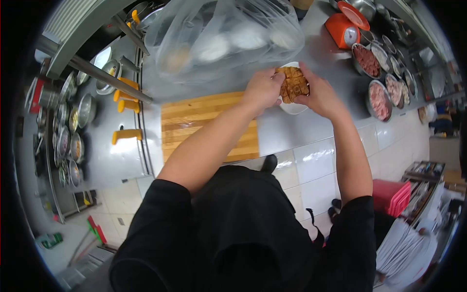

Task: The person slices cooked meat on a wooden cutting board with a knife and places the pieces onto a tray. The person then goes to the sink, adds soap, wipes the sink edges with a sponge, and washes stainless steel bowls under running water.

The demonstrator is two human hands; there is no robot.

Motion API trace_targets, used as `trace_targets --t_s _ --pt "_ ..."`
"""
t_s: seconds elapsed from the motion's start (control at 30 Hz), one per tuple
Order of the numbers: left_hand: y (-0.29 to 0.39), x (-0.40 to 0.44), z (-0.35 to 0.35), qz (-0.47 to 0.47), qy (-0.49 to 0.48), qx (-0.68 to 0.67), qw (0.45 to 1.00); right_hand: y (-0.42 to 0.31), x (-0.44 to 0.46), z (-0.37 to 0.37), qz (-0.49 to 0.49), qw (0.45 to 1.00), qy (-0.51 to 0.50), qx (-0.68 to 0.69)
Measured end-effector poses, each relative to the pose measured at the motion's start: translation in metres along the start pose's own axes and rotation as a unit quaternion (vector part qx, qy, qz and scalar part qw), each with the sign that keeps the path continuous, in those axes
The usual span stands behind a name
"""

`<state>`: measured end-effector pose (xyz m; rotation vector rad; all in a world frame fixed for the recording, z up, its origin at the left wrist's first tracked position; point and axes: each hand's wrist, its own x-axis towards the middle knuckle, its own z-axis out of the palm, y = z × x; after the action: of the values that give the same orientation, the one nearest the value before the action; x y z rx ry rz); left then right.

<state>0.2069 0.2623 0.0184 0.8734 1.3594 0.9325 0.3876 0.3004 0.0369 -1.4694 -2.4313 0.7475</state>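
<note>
Browned, scored food (294, 83) is held between my two hands over a white dish (295, 108) on the steel counter. My left hand (264, 89) grips its left side, and my right hand (316, 92) grips its right side with the thumb at the lower edge. The fingertips underneath are partly hidden. Left of the dish lies a striped wooden cutting board (209, 119), partly covered by my left forearm.
Behind my hands sits a large clear plastic bag (228, 41) with pale round things inside. An orange scale (342, 31) and metal bowls of raw meat (379, 100) are at the right. Orange-handled knives (127, 136) and more bowls (86, 110) are at the left.
</note>
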Motion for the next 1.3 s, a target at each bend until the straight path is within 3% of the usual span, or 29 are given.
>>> trace_targets --t_s 0.1,0.17,0.33,0.37,0.43,0.5,0.57,0.6,0.7,0.77,0.83,0.9,0.93,1.0,1.07,1.13,1.2,1.3 --pt "-0.023 0.028 0.024 -0.101 -0.003 -0.017 0.995 0.047 0.04 -0.023 -0.037 0.979 -0.197 -0.031" --pt "-0.033 0.047 0.035 -0.174 0.001 -0.027 0.984 0.073 0.061 -0.006 -0.082 0.964 -0.24 -0.086" --pt "-0.038 0.047 0.04 -0.189 0.037 -0.027 0.981 0.073 0.077 -0.01 -0.083 0.936 -0.333 -0.076" --pt "-0.033 0.048 0.039 -0.186 0.044 -0.022 0.981 0.077 0.076 -0.009 -0.09 0.944 -0.306 -0.083" --pt "-0.054 0.061 0.032 -0.006 -0.04 0.24 0.97 0.087 0.069 -0.001 -0.111 0.957 -0.251 -0.095" --pt "-0.068 0.06 0.021 0.089 -0.044 0.351 0.931 0.083 0.057 -0.01 -0.125 0.966 -0.225 -0.036" --pt "-0.057 0.044 0.032 0.026 0.002 0.277 0.96 0.078 0.05 -0.014 -0.11 0.966 -0.221 -0.072" --pt "-0.04 0.032 0.037 -0.049 0.02 0.214 0.975 0.071 0.041 -0.021 -0.109 0.97 -0.203 -0.07" --pt "-0.017 0.001 0.033 -0.057 0.057 0.167 0.983 0.071 0.02 -0.036 -0.107 0.984 -0.141 -0.022" --pt "-0.035 -0.006 0.02 0.018 0.099 0.185 0.977 0.099 0.018 -0.023 -0.149 0.989 -0.023 0.014" --pt "-0.036 -0.014 0.003 0.059 0.126 0.205 0.969 0.107 0.01 -0.02 -0.006 0.998 -0.008 0.069" --pt "-0.026 -0.026 -0.024 0.079 0.186 0.178 0.963 0.164 0.013 0.008 0.007 0.997 -0.01 0.07" --pt "-0.023 -0.032 -0.039 0.088 0.215 0.164 0.959 0.156 0.005 0.007 0.076 0.985 -0.04 0.153" --pt "-0.02 -0.024 -0.095 0.143 0.243 -0.014 0.959 0.146 -0.007 0.011 0.161 0.942 -0.078 0.286" --pt "-0.008 -0.006 -0.157 0.262 0.398 0.025 0.879 0.143 -0.015 0.018 0.19 0.906 -0.073 0.372" --pt "0.011 0.014 -0.214 0.272 0.497 0.081 0.82 0.134 -0.02 0.029 0.219 0.869 -0.052 0.441" --pt "0.007 0.054 -0.28 0.24 0.507 0.115 0.82 0.12 -0.022 0.04 0.234 0.854 -0.033 0.464" --pt "0.041 0.07 -0.318 0.122 0.486 0.224 0.836 0.102 -0.024 0.051 0.266 0.839 0.025 0.474"
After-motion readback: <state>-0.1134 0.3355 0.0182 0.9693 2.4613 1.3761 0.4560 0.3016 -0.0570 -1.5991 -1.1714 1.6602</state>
